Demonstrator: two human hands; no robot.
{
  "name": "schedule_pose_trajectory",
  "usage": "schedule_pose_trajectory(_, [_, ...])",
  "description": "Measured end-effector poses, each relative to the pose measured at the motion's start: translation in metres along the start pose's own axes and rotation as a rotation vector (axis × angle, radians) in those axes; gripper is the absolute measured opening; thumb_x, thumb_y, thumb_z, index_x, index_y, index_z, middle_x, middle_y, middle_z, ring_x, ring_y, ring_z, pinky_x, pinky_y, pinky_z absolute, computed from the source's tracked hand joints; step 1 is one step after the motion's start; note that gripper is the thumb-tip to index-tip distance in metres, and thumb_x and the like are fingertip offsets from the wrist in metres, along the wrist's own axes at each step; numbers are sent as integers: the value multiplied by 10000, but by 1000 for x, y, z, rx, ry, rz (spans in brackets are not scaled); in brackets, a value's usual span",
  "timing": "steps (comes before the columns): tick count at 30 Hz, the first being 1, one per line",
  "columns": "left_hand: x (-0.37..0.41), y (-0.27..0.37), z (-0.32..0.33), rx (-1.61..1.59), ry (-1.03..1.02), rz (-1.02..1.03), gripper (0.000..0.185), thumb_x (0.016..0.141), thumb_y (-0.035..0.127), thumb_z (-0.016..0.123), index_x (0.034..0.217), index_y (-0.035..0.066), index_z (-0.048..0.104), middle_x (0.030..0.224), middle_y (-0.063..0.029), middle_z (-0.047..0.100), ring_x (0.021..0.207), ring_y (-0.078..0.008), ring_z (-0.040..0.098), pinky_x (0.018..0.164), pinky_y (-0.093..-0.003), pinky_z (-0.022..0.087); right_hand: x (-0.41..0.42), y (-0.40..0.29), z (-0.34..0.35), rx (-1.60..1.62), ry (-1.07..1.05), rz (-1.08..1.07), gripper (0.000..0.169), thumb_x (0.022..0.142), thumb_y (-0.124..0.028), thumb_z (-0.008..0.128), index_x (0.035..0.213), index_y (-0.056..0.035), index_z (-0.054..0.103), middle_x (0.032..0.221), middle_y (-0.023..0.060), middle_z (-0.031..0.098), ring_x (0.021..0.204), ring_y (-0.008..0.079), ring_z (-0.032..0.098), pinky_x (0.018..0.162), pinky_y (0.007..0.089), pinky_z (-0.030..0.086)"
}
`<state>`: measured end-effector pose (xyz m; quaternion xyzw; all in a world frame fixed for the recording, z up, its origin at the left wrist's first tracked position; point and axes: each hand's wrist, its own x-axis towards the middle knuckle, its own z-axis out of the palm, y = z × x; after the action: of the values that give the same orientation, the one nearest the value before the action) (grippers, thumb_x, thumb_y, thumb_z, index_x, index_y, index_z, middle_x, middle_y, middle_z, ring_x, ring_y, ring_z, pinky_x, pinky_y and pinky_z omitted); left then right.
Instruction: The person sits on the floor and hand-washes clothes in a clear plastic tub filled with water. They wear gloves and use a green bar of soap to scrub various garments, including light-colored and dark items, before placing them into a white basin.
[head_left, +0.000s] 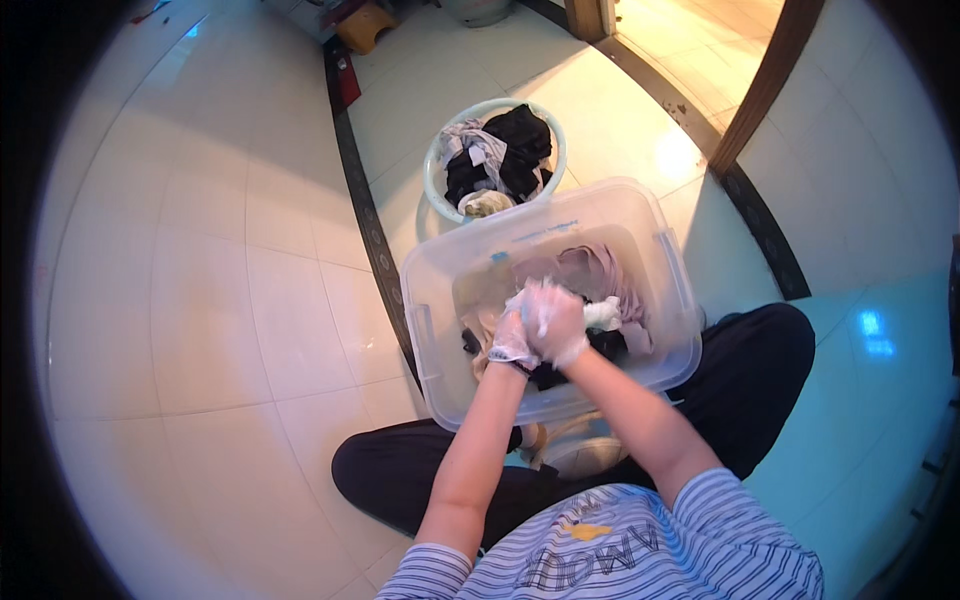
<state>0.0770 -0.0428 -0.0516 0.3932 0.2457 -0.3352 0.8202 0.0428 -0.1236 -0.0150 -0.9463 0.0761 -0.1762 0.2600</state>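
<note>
Both hands wear thin see-through gloves and press together over a clear plastic tub. My left hand (514, 331) and my right hand (553, 321) are closed around a white cloth (603, 313), perhaps a sock, whose end sticks out to the right. The right hand is blurred and covers most of the cloth. Under and around the hands, the clear plastic tub (426, 281) holds cloudy water and clothes. A mauve garment (611, 274) lies along its far right side, a beige cloth (481, 322) at the left, and dark fabric (553, 377) below the wrists.
Just beyond the tub stands a pale round basin (430, 180) heaped with black garments (517, 142) and a grey-white garment (480, 150). Tiled wall rises on the left. A wooden door frame (757, 97) stands at upper right. My bent knees flank the tub. A yellow stool (365, 28) is farther back.
</note>
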Motion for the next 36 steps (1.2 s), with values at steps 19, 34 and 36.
schedule_pose_trajectory(19, [55,-3,-128,1508,459,334,905,642,520,697,1332,82,308,1324,-184,351,1232,-306,339,977,-391,329,2,113,42,-82,-794,60,523,719,-153,621,1217,-219,475,1125,153,496,1131,289,449,875,381,417])
schedule_pose_trajectory(34, [26,11,-109,2053,69,539,323,650,271,668,882,49,633,987,-175,562,942,-323,538,837,-379,439,75,96,-35,343,-573,119,219,587,-127,594,783,-55,659,774,154,617,768,295,583,723,344,468])
schedule_pose_trajectory(36, [29,29,-104,1861,-1,789,327,667,254,660,908,39,616,950,-161,575,909,-316,554,823,-385,444,83,94,-59,475,-521,48,174,573,-90,609,739,-49,643,823,125,615,760,261,575,713,345,464])
